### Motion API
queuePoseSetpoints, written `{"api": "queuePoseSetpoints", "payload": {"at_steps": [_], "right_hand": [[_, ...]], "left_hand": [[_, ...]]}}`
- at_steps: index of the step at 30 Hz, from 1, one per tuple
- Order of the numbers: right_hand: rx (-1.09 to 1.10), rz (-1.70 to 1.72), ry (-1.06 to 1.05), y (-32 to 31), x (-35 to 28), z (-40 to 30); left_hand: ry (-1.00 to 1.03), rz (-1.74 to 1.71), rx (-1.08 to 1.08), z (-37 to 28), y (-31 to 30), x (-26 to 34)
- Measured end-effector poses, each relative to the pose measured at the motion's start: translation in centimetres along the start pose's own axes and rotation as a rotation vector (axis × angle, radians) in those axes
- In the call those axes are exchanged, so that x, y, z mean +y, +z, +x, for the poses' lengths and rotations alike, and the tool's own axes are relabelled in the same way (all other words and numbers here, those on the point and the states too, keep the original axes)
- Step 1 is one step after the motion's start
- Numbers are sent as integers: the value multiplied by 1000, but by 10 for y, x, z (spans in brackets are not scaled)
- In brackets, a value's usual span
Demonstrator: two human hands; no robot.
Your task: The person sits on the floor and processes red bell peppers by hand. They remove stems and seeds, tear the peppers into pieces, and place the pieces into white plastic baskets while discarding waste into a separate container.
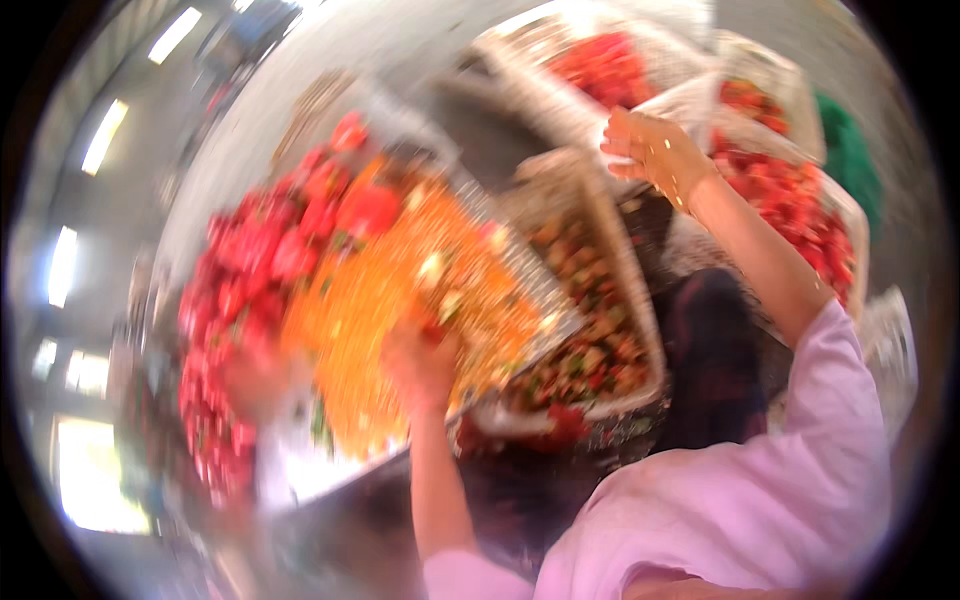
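Note:
My left hand (424,364) is over a tray (525,277) spread with orange-yellow bits that look like pepper seeds. Its fingers touch something small and reddish, but blur hides whether they grip it. My right hand (645,150) is raised beside a white basket (517,94) of red pieces, its fingers slightly spread, nothing seen in them. Pale seed-like bits stick to its back and wrist. A heap of red peppers (255,247) lies along the tray's far left side.
A pale crate (649,330) of cores and green bits stands right of the tray. More crates hold red pieces (795,210) at the right, near a green bag or net (851,161). A blurred person (259,375) is close at the left. My knee (712,337) is beside the crate.

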State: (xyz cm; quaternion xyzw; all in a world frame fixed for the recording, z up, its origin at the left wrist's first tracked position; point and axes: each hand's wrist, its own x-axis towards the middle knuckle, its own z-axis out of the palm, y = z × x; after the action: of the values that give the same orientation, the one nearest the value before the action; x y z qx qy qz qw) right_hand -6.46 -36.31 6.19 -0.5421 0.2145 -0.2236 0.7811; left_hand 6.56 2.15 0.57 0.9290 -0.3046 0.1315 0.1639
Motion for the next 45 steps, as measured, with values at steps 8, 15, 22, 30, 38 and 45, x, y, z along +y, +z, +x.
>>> {"api": "queuePoseSetpoints", "payload": {"at_steps": [8,15,22,30,38,45], "right_hand": [[-494,-434,-237,243,154,-71],[-422,-651,-448,269,193,-63],[-388,-805,-348,283,190,-46],[-276,-819,-432,293,196,-52],[-285,-614,-580,274,183,-92],[-333,-430,-479,273,214,-79]], "left_hand": [[-213,-211,-8,-25,-32,-33],[-294,-339,76,-27,-18,-39],[-210,-271,95,-24,-8,-48],[-121,-354,214,-49,-3,-54],[-474,-770,257,-69,-21,-45],[-481,-564,124,-49,-34,-43]]}}
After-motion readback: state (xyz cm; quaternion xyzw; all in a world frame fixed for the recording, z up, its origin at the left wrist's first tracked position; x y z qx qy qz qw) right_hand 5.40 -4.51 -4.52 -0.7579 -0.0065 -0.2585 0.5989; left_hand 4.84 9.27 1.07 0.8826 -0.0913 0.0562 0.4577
